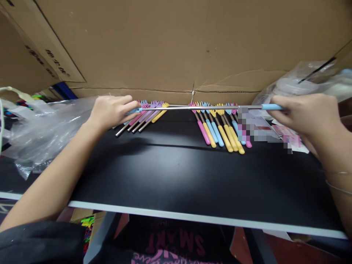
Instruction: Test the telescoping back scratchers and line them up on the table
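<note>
A telescopic back scratcher [189,108] with a blue grip is stretched out level above the black table, held at both ends. My left hand [112,112] is closed around its blue head end. The blue handle end sits in the closed fingers of my right hand [299,112]. Behind and below the rod, a row of back scratchers [220,132] with pink, yellow and blue grips lies on the table. To the left is a group of claw heads with metal tubes [145,117] in pink, purple, blue and yellow, partly hidden by my left hand.
A cardboard wall [176,47] stands along the back of the black table [176,176]. Clear plastic bags lie at the left [55,128] and back right [297,84]. Pink-printed paper [288,137] lies near my right hand. Below the table's edge is a box of colourful pieces [87,231].
</note>
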A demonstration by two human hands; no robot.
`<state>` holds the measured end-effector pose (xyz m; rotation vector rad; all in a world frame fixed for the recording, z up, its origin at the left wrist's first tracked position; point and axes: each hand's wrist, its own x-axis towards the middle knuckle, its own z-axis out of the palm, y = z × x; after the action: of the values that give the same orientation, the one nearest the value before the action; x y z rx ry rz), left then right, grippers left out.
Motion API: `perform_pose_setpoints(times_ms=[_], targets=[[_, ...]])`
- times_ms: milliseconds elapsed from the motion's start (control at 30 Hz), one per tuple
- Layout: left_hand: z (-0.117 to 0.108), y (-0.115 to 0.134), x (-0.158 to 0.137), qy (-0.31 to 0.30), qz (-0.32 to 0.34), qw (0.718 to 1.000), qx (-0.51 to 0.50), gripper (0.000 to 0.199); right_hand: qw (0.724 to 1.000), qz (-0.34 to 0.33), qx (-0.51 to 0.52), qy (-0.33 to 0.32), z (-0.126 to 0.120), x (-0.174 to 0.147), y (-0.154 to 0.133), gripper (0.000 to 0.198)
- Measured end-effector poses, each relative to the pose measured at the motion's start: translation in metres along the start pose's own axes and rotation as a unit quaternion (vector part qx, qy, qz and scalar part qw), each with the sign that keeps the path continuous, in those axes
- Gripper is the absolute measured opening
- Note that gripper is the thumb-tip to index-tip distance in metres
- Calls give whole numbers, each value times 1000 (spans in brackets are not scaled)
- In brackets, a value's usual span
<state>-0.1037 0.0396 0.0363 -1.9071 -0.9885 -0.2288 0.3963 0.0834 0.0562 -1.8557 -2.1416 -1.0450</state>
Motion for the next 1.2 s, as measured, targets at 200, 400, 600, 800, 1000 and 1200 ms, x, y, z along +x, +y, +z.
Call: perform_pose_setpoints(times_ms=[200, 400, 600, 800, 1000, 1200], targets=[[3, 5, -1, -43, -13, 998, -40, 39, 1000, -11, 20, -3, 4, -5, -10, 37], [13, 8, -5, 4, 15, 998, -55, 36, 998, -51, 8, -44, 10, -9, -23, 33], [16, 8, -7, 57, 19, 998, -29, 33, 995, -79, 23, -50, 10, -8, -31, 36], [6, 44, 10, 39, 19, 992, -123, 34, 987, -151, 58, 8, -7, -21, -64, 39], [-25, 95, 28, 78, 40, 964, -251, 23, 964, -234, 125, 8, -34, -48, -116, 38], [-41, 112, 32, 67, 49, 956, -280, 25, 953, -269, 139, 19, -46, -59, -126, 33]])
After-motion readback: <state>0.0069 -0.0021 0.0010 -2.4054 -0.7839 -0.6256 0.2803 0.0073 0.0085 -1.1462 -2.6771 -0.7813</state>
